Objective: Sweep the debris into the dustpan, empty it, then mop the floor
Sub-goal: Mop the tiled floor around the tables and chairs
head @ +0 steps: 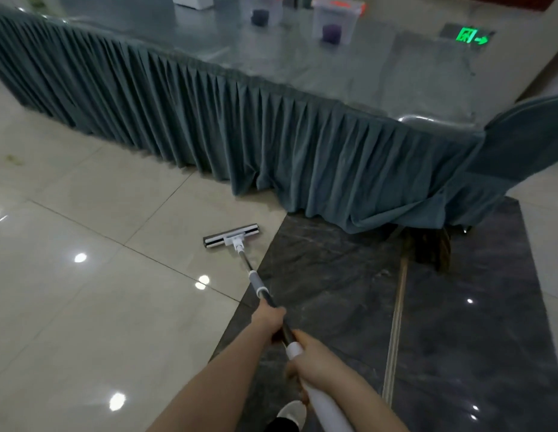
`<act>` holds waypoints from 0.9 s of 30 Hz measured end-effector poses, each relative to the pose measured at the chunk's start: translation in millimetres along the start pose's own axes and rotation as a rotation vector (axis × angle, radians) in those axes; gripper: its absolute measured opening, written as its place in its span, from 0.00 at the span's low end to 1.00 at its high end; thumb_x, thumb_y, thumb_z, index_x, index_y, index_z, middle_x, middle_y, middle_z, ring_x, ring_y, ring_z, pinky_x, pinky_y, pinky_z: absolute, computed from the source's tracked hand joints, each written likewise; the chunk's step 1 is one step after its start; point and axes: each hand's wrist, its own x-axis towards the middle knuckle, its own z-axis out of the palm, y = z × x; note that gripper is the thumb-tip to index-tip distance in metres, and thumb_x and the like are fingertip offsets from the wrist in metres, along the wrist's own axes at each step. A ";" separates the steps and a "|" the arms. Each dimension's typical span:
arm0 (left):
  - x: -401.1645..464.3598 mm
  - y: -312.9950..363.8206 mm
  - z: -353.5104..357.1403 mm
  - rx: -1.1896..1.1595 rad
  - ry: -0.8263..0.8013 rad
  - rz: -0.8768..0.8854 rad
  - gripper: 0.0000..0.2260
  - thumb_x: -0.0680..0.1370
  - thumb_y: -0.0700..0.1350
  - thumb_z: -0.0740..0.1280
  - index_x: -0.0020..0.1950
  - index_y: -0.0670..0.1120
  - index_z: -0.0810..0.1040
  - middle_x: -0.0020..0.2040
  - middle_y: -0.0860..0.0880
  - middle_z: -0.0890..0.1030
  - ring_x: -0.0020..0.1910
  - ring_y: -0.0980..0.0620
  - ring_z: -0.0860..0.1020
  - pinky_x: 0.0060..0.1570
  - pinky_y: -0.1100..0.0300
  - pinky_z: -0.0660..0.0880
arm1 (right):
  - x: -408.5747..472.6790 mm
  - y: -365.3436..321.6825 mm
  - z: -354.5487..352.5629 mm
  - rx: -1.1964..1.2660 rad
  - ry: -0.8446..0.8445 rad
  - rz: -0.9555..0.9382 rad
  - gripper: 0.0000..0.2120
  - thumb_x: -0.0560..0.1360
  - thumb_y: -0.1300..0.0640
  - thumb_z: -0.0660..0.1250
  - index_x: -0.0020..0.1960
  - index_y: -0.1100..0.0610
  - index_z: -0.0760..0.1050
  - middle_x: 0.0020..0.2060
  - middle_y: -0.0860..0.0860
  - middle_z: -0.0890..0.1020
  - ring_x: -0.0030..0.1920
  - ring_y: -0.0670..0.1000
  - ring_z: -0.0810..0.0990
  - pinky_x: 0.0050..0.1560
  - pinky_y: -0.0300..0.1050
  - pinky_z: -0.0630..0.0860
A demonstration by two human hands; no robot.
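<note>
I hold a flat mop by its long handle (254,283) with both hands. My left hand (270,321) grips the dark shaft further down, and my right hand (315,360) is closed around the white upper end nearer my body. The mop head (231,236), white and black, lies flat on the beige tile floor (100,291) just in front of the table skirt. No dustpan or broom head is clearly visible.
A long table with a pleated teal skirt (271,145) runs across the view, with clear plastic boxes (334,21) on top. A covered chair (517,145) stands at the right. Dark marble floor (349,291) lies under my right side. A brown brush-like thing (430,247) sits under the table corner.
</note>
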 end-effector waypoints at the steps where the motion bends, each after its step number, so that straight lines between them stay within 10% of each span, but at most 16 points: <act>1: -1.2 6.6 16.2 -0.030 0.007 -0.011 0.25 0.75 0.44 0.65 0.71 0.45 0.65 0.56 0.38 0.77 0.52 0.40 0.79 0.53 0.48 0.79 | -2.8 6.5 -18.6 -0.009 -0.006 -0.005 0.31 0.74 0.65 0.62 0.73 0.44 0.66 0.44 0.53 0.80 0.30 0.52 0.77 0.26 0.42 0.76; 6: -29.9 27.6 99.6 -0.226 0.032 -0.050 0.19 0.76 0.41 0.67 0.65 0.40 0.67 0.51 0.39 0.76 0.46 0.43 0.76 0.42 0.52 0.75 | -22.2 52.8 -102.0 -0.067 -0.043 -0.060 0.24 0.76 0.64 0.62 0.70 0.49 0.70 0.40 0.55 0.79 0.25 0.50 0.75 0.24 0.40 0.75; 13: -68.4 31.5 253.5 -0.443 0.090 0.011 0.21 0.71 0.43 0.69 0.61 0.38 0.71 0.51 0.39 0.78 0.52 0.41 0.79 0.52 0.48 0.79 | -52.8 153.7 -224.8 -0.075 -0.147 -0.091 0.15 0.76 0.65 0.62 0.60 0.54 0.73 0.36 0.57 0.77 0.27 0.50 0.75 0.27 0.41 0.75; 18: -112.5 30.7 362.5 -0.477 0.062 -0.043 0.31 0.68 0.48 0.69 0.68 0.45 0.65 0.56 0.40 0.79 0.54 0.41 0.79 0.54 0.45 0.79 | -93.8 233.2 -301.3 -0.084 -0.213 -0.042 0.17 0.77 0.65 0.61 0.65 0.55 0.72 0.35 0.57 0.75 0.24 0.50 0.73 0.24 0.39 0.73; 27: -116.9 42.7 411.1 -0.579 0.328 -0.044 0.19 0.78 0.46 0.62 0.68 0.42 0.70 0.53 0.41 0.78 0.50 0.43 0.77 0.55 0.49 0.77 | -129.7 260.7 -343.9 -0.044 -0.311 -0.060 0.28 0.76 0.65 0.61 0.71 0.42 0.65 0.35 0.58 0.74 0.22 0.50 0.73 0.25 0.41 0.73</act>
